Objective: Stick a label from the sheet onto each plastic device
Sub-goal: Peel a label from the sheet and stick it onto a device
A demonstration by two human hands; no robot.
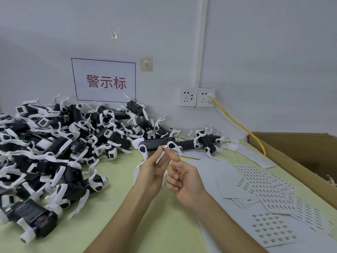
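Note:
My left hand (152, 170) holds up a black plastic device (158, 145) with white legs, fingers curled round its underside. A small white label (164, 146) sits on the device's near edge. My right hand (184, 177) is just right of it, index finger stretched up to the label, the other fingers curled in and holding nothing. Label sheets (266, 187) with rows of small printed stickers lie fanned out on the table to the right.
A big heap of black-and-white devices (60, 143) fills the table's left side up to the wall. More devices (206, 141) lie behind my hands. A cardboard box (300, 152) stands at the right edge; a yellow cable (237, 123) runs from wall sockets (197, 97).

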